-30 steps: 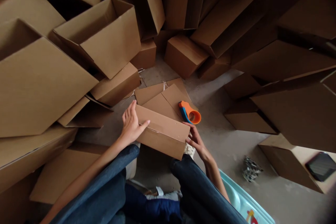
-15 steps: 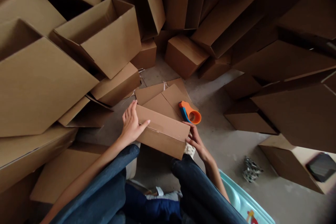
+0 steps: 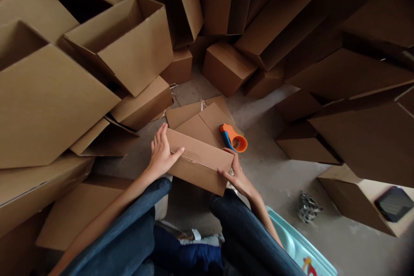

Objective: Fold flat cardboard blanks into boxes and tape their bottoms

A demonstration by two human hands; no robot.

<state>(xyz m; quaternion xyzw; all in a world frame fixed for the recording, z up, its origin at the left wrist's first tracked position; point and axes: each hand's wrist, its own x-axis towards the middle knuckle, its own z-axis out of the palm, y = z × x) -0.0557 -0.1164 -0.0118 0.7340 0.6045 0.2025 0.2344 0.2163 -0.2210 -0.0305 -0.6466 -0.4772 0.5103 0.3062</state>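
A long, narrow cardboard box [image 3: 197, 161] is held level above my knees, its top closed along a seam. My left hand [image 3: 162, 151] grips its left end, thumb over the top and fingers along the far side. On the right end, my right hand [image 3: 235, 172] has its thumb on the near side and fingers at the far corner. Just beyond the box lie flat cardboard sheets [image 3: 207, 121] on the floor. An orange and blue tape dispenser [image 3: 233, 138] rests at their right edge.
Open cardboard boxes [image 3: 136, 51] are piled on the left, and more boxes [image 3: 365, 133] stand on the right. A turquoise plastic tub or stool [image 3: 291, 241] is beside my right leg. A crumpled metallic-looking bundle [image 3: 308, 208] lies on the grey floor [image 3: 274, 181]. A dark object [image 3: 395, 203] sits on a box.
My right hand has moved inward along the box's right end, and its thumb now lies on the near side. The left hand and the box have barely moved.
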